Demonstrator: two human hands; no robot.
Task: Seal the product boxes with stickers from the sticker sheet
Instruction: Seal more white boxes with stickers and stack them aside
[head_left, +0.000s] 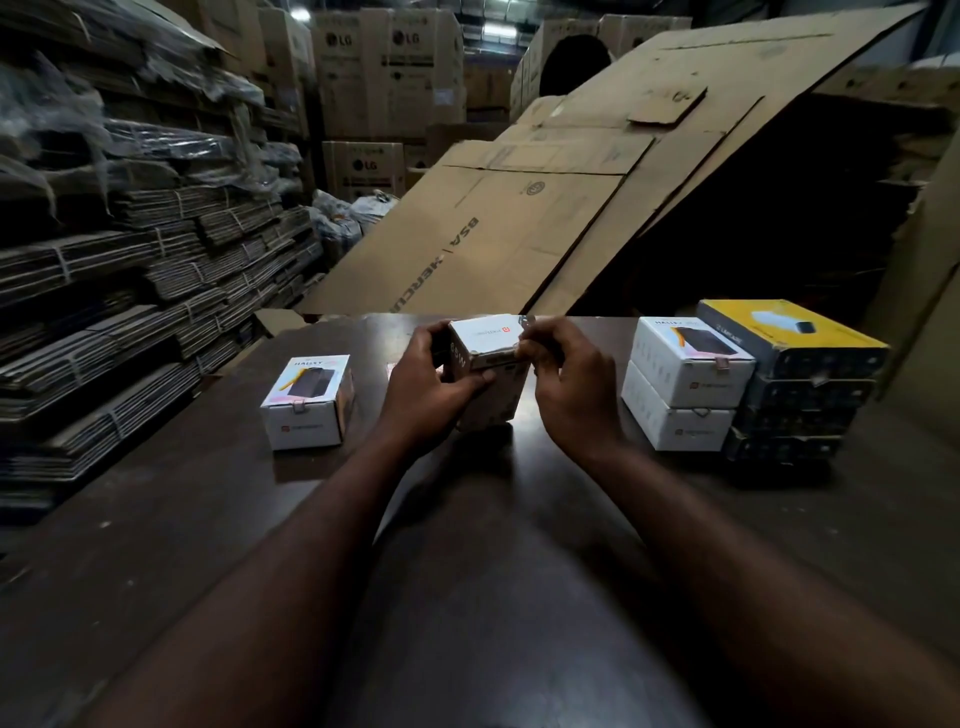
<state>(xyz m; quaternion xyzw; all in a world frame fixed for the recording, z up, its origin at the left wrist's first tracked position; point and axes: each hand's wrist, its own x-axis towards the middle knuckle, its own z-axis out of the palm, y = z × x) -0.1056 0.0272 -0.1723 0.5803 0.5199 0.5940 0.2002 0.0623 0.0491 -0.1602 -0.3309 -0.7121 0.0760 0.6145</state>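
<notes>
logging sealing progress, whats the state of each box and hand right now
held box: on end between both hands
left hand: grips the held box's left side
right hand: pinches at the held box's top right edge
left white box: lying flat, closed, small tab over its front edge
stacked white boxes: two high, closed, a tab on each front edge
dark boxes: stacked, closed, yellow-faced one on top

Stacked boxes (685, 364) block table's (156, 545) right.
</notes>
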